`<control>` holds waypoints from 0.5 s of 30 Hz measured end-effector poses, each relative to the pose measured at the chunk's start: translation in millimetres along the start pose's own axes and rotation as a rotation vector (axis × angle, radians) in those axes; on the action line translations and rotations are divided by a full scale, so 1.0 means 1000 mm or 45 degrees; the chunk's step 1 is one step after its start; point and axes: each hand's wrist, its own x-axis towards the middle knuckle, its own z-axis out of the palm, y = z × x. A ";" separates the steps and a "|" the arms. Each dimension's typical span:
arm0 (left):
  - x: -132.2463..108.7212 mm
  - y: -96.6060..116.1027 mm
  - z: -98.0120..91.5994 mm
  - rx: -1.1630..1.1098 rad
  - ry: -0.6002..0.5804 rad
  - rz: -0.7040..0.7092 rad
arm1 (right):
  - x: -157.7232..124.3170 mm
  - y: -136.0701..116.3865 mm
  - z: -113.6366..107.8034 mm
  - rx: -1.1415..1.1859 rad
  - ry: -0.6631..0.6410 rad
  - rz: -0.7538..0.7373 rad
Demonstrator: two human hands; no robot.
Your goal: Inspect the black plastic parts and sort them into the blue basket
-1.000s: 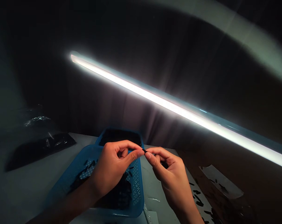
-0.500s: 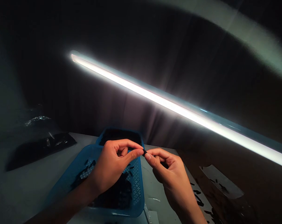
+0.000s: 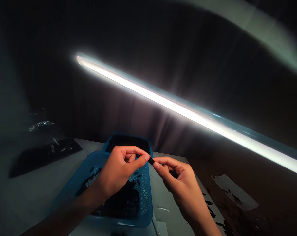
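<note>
Between my two hands is a small black strip-like piece (image 3: 151,160), too small and dark to name more exactly. My left hand (image 3: 125,167) pinches its left end between thumb and forefinger. The thumb and forefinger of my right hand (image 3: 176,175) pinch its other end. Something else dark shows inside the curled fingers of my right hand, mostly hidden. Under my left hand and forearm stands a blue plastic basket (image 3: 150,209) with perforated sides, holding many small black pieces (image 3: 123,201).
Behind it is a second blue basket (image 3: 106,146) with dark contents. A dark plastic bag (image 3: 47,157) lies at the left of the white table (image 3: 37,200). A lit tube lamp (image 3: 163,101) crosses above. At right, a white paper (image 3: 239,190) and scattered black pieces (image 3: 211,209) lie lower down.
My fingertips have drawn slightly apart, so more of the black piece shows between them. The view has shifted a little; the baskets stand as before.
</note>
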 end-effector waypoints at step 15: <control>0.000 0.001 -0.001 -0.024 -0.037 -0.019 | -0.001 0.002 -0.001 0.126 -0.049 0.080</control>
